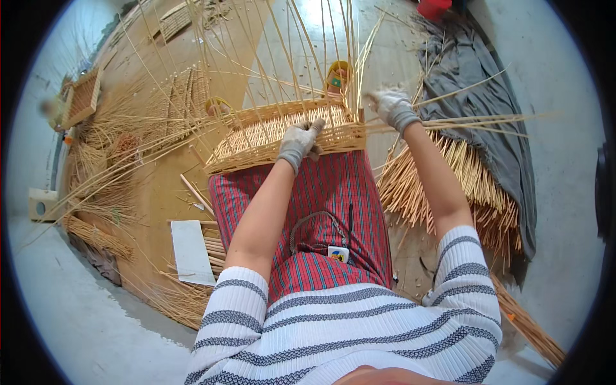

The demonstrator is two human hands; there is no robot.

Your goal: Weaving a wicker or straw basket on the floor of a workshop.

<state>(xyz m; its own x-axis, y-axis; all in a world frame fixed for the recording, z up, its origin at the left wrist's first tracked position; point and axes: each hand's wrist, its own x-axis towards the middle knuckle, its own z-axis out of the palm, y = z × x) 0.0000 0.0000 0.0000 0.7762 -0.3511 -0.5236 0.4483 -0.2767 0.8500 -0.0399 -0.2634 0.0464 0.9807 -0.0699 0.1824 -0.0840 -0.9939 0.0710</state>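
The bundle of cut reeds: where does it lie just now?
In the head view, the bundle of cut reeds lies on the floor at the person's right, beside the right forearm, partly under a grey cloth.

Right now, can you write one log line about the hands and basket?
left hand: gloved, pressing basket rim | right hand: gloved, gripping cane strands | basket: half-woven, on lap

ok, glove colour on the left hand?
Light grey glove on the left hand, clearest in the head view.
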